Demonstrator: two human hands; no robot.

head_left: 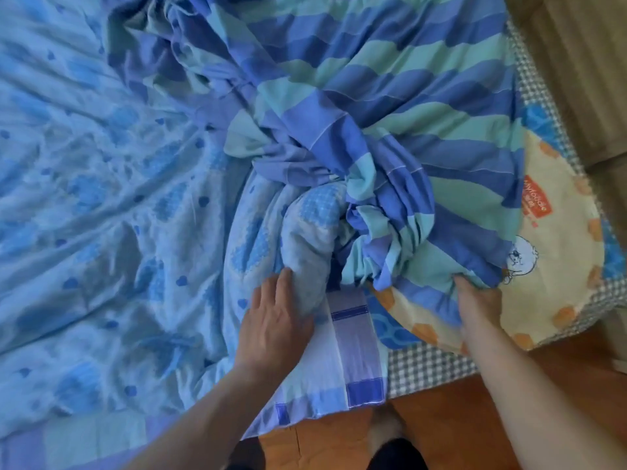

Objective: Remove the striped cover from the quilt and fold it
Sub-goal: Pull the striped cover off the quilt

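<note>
Where bunched, striped cover (390, 106) wrinkles: blue/teal.

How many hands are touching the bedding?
2. The left hand rests with fingers extended on the rolled quilt at bottom centre; the right hand grips the striped cover beside the yellow pillow.

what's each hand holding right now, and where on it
The right hand grips the striped cover at its bunched near edge. The left hand holds nothing; its straight fingers rest on the quilt's rolled end.
</note>
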